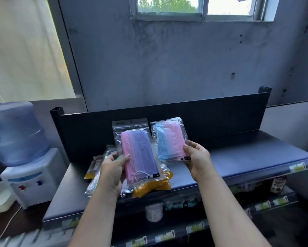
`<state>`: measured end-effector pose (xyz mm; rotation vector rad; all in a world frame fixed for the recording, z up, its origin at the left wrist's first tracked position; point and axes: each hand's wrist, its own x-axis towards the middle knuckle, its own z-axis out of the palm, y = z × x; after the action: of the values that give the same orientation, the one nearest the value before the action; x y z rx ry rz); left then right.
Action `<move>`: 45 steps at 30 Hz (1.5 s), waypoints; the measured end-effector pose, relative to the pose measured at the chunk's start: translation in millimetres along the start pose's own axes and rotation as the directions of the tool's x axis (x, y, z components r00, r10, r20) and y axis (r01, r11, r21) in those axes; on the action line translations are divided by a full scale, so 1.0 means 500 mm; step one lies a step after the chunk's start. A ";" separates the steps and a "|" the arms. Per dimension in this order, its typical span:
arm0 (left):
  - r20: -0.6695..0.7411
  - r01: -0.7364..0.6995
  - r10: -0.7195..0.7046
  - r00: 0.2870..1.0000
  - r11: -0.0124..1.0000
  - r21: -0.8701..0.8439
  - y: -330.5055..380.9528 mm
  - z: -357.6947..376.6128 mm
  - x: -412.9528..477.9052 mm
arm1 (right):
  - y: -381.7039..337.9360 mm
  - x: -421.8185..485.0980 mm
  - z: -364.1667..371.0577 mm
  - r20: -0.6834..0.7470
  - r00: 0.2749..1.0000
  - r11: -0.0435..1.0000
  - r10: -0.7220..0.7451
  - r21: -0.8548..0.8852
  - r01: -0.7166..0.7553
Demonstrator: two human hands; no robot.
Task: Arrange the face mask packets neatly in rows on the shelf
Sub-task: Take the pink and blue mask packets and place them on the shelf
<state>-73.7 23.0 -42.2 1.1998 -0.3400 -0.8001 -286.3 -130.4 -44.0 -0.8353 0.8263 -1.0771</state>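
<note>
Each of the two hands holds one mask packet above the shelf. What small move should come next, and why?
Probably lower the right hand and lay its blue-pink packet flat on the bare shelf right of the heap to start a row; the left hand holds the pink-purple packet over that heap.

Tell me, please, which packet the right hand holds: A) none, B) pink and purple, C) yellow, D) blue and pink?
D: the right hand pinches the blue and pink packet at its lower right corner; the left hand holds the pink and purple packet.
</note>
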 end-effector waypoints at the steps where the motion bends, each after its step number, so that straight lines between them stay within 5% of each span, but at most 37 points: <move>1: -0.001 0.002 -0.002 1.000 1.000 0.004 -0.010 0.022 -0.002 | -0.007 0.006 -0.018 -0.002 1.000 1.000 -0.008 0.000 0.008; 17: -0.041 0.100 -0.097 0.994 0.990 0.101 -0.264 0.450 -0.017 | -0.196 0.224 -0.450 -0.056 0.998 0.992 -0.033 -0.122 0.026; 45: -0.068 0.269 -0.262 0.963 0.953 0.139 -0.466 0.818 0.151 | -0.297 0.534 -0.728 -0.229 0.970 0.979 0.082 -0.162 -0.121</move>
<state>-364.2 -345.9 -124.1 1.4214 -0.2016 -0.9900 -597.2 -482.8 -116.1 -0.8189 1.1531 -1.0282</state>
